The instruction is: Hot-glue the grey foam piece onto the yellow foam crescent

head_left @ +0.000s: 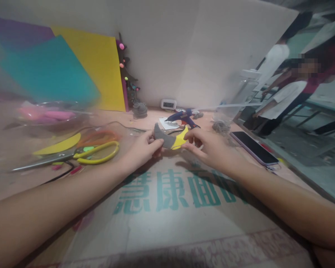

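Observation:
Near the middle of the view, my left hand [152, 147] pinches the grey part of a crescent-shaped foam or felt piece [166, 140]. Its other end is yellow, and my right hand [197, 143] grips that yellow end between thumb and fingers. The piece is held up above the table, just in front of a dark blue glue gun [181, 116] that rests by a white paper scrap [167, 123]. To the left of my left hand lie scissors [97, 152] with yellow and orange handles, beside a yellow crescent cutout [60, 144].
Colored sheets [100, 70] lean at the back left, above a clear bowl [56, 111] of pink items. A small digital clock [168, 104] stands at the back. A phone [254, 148] lies near the table's right edge. Other people [284, 89] stand beyond it.

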Demonstrator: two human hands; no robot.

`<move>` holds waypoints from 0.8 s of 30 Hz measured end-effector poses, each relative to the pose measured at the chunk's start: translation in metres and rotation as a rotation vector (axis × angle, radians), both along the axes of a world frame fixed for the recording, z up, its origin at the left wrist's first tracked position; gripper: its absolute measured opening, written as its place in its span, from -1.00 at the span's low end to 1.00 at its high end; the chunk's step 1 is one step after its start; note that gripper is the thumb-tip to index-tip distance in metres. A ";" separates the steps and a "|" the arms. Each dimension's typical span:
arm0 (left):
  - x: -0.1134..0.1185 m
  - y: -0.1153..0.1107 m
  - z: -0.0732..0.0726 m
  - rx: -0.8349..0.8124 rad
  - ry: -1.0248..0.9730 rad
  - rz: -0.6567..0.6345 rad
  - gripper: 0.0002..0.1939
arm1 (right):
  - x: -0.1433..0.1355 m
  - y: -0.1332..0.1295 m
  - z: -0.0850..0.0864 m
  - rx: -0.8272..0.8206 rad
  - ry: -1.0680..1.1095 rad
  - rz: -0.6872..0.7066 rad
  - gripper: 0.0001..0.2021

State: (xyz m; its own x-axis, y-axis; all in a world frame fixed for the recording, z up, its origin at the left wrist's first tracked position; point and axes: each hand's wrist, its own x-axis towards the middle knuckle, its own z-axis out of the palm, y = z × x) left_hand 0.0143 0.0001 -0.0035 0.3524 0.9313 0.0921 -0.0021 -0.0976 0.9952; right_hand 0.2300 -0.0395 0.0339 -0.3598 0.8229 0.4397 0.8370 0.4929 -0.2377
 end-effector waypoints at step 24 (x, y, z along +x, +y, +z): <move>-0.009 -0.009 0.006 0.318 0.438 -0.029 -0.60 | -0.015 -0.004 -0.021 -0.392 0.699 0.133 -0.73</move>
